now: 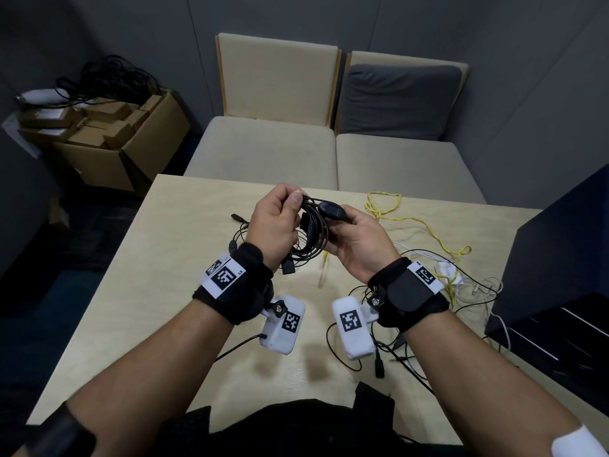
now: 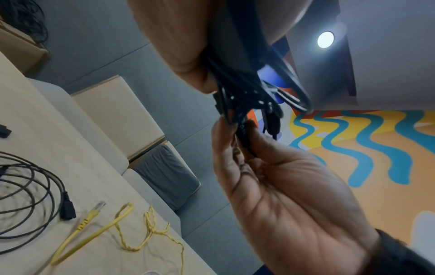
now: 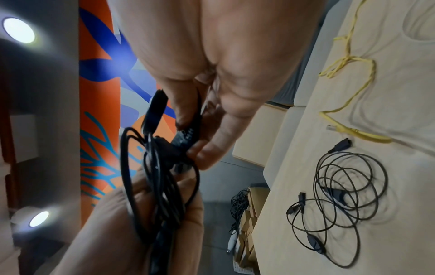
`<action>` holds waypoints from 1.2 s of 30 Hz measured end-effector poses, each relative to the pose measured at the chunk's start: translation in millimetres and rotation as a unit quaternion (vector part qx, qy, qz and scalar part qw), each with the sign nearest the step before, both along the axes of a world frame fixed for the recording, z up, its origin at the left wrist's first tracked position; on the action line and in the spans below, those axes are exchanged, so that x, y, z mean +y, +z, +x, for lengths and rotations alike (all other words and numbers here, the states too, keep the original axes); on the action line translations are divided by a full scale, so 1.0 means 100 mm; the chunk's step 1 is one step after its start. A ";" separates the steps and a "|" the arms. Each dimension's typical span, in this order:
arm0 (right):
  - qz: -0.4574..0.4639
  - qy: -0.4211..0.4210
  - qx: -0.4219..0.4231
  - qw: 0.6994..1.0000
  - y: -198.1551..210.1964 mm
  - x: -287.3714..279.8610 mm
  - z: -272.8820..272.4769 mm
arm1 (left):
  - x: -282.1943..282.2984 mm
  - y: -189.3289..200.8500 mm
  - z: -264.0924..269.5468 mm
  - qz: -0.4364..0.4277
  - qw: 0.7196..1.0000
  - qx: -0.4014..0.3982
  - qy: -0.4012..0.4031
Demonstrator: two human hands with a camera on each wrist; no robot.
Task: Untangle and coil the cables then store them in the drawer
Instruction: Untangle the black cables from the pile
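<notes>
At the far left of the room, on the floor beside the table, a cardboard box (image 1: 131,150) holds smaller brown boxes, with a heap of black cords (image 1: 112,77) piled on top.

On the pale wooden table (image 1: 141,291), left of centre, a loosely coiled black cable (image 3: 341,195) lies flat with its plugs spread out; in the head view most of it is hidden behind the left wrist.

Above the middle of the table the left hand (image 1: 273,225) is raised, its fingers and thumb curled round a bundle of black cable (image 1: 313,239) that is wound into several loops. The loops hang down from that grip, and a plug end dangles just below the wrist. The right hand (image 1: 359,245) is just beside it, palm turned up, with its thumb and fingers pinching the same bundle at a thicker black oval piece near the top. Both hands touch the bundle and hold it clear of the tabletop.

Right of the hands a yellow cable (image 1: 425,225) trails in loose bends across the far side of the table, one clear plug end lying near the centre. Nearer and further right, white cables (image 1: 474,291) and thin black ones lie tangled together. At the right edge stands a dark drawer unit (image 1: 560,291).

Beyond the table stand two beige seats (image 1: 263,150), the right one with a grey cushion (image 1: 398,100).
</notes>
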State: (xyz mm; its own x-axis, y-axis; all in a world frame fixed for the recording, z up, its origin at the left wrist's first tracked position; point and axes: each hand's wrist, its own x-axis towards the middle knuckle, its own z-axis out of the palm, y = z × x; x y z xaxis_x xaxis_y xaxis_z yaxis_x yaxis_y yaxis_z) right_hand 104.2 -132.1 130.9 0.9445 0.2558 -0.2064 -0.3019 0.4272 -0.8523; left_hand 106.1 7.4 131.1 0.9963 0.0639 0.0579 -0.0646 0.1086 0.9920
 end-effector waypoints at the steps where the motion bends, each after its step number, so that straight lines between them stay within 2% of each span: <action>1: 0.002 0.001 0.001 1.000 0.00 0.01 0.00 | 0.01 -0.01 0.01 0.012 1.000 -0.006 0.006; 5: 0.019 0.010 0.010 1.000 0.00 0.03 -0.01 | 0.02 -0.05 0.01 0.033 0.999 -0.013 0.007; 9: 0.073 0.026 0.029 0.997 -0.02 0.10 -0.04 | -0.02 -0.01 -0.02 -0.033 0.999 0.019 -0.037; 12: 0.081 0.047 0.035 0.995 -0.01 0.05 -0.04 | 0.01 0.01 -0.02 -0.079 0.995 0.043 -0.046; 15: 0.047 0.041 0.044 0.997 0.00 0.03 -0.04 | 0.01 0.01 -0.03 -0.103 0.993 0.049 -0.042; 19: -0.017 0.024 0.042 0.999 -0.02 0.03 0.00 | -0.04 -0.04 -0.03 -0.087 0.995 0.046 -0.028; 22: -0.145 0.031 -0.004 0.989 -0.04 -0.01 0.02 | -0.05 -0.10 0.00 -0.076 0.995 0.065 -0.002; 26: -0.328 -0.025 -0.099 0.939 0.04 -0.06 0.02 | -0.05 -0.13 0.03 -0.067 0.995 0.065 0.025; 29: -0.417 -0.110 -0.237 0.870 0.17 -0.05 0.01 | -0.06 -0.14 0.01 -0.038 0.997 0.059 0.029; 31: -0.443 -0.065 -0.338 0.828 0.22 -0.02 -0.02 | -0.07 -0.15 0.02 -0.029 0.997 0.058 0.031; 32: -0.463 -0.024 -0.361 0.809 0.21 -0.01 -0.03 | -0.06 -0.16 0.02 -0.021 0.998 0.058 0.031; 36: -0.559 0.096 -0.377 0.732 0.15 -0.03 -0.03 | -0.04 -0.20 0.04 0.037 0.997 0.055 0.049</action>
State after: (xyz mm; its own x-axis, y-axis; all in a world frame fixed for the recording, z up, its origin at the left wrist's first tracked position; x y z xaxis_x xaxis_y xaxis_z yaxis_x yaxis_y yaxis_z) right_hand 100.9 -135.3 146.0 0.8666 0.4677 0.1739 0.4714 -0.6529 -0.5928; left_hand 110.0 3.1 111.2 0.9860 0.1610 -0.0427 0.0378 0.0338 0.9987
